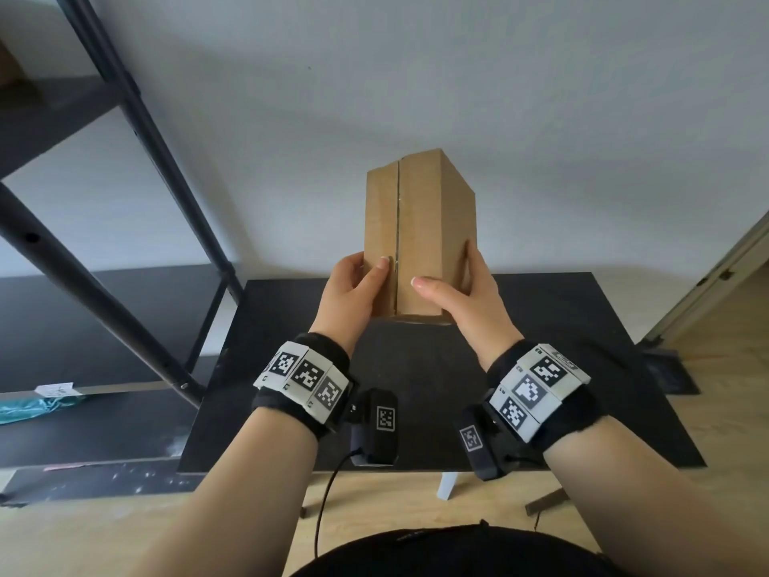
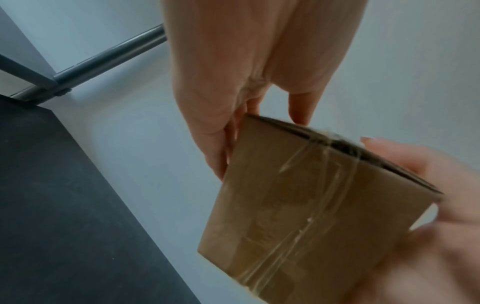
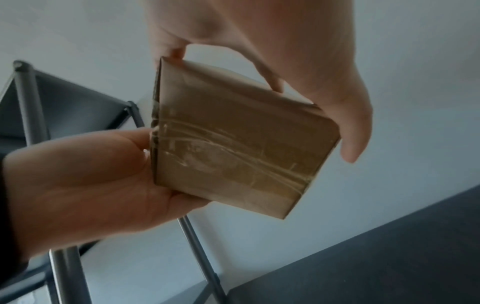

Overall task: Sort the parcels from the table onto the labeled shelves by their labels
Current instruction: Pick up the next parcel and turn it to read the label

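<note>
Two hands, left hand [image 1: 353, 285], right hand [image 1: 466, 293], gripping parcel [image 1: 420, 226]

Shelf label [image 1: 54, 388] perhaps too small, illegible

White wall [image 1: 416, 77] behind, plain. Light wood floor [image 1: 686, 326] to the right of the grip, below it. Door frame [image 1: 715, 276] at far right edge. Teal cloth-like item [image 1: 33, 410] low, far left of the grip. White leg [image 1: 448, 485] and black cable [image 1: 328, 493] below.
</note>
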Tool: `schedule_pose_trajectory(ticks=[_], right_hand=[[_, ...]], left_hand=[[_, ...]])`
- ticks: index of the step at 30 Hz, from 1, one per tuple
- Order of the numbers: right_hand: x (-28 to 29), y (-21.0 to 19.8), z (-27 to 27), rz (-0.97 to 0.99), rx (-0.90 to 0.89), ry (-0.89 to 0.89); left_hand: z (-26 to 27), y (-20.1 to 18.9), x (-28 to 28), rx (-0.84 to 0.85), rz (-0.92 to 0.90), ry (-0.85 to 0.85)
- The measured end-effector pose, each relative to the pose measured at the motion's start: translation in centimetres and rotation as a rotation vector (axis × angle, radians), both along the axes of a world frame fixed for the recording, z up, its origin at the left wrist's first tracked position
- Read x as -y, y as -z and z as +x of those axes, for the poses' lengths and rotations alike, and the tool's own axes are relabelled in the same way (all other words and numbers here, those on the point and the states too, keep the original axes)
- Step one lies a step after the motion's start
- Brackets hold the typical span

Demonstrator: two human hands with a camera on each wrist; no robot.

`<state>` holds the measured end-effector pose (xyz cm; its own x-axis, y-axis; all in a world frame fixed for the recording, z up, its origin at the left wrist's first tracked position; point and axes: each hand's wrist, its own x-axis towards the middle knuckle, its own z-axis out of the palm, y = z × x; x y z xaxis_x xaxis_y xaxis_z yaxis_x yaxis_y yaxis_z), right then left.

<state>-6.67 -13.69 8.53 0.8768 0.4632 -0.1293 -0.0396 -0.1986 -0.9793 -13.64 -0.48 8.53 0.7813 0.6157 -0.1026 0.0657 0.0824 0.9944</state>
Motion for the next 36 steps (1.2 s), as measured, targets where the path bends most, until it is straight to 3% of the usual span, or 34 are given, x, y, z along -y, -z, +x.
schedule_pose_trajectory(ticks=[5, 9, 18, 24, 29, 36], right_hand=[[1.1, -0.5, 0.6, 0.238, -0.180, -0.060], [1.4, -0.5, 0.6, 0.220, -0.251, -0.110], [2.8, 0.2, 0.9, 0.230, -0.205, -0.084], [2.3, 0.1, 0.4, 0.047, 0.058, -0.004], [1.7, -0.1, -0.3, 0.028, 0.044, -0.172], [1.9, 0.7, 0.7, 0.072, -0.069, -0.056]], left_hand=[[0.3, -0.4, 0.2, 0.012, -0.039, 0.036], [0.3, -0.2, 0.2, -0.035, -0.116, 0.116], [-0.2, 0.6, 1.2, -0.056, 0.055, 0.023], [-0.5, 0.9, 1.2, -0.091, 0.203, -0.108], [-0.7, 0.9, 1.4, -0.099, 0.325, -0.145], [-1.6, 0.5, 0.1, -0.109, 0.293, -0.102]])
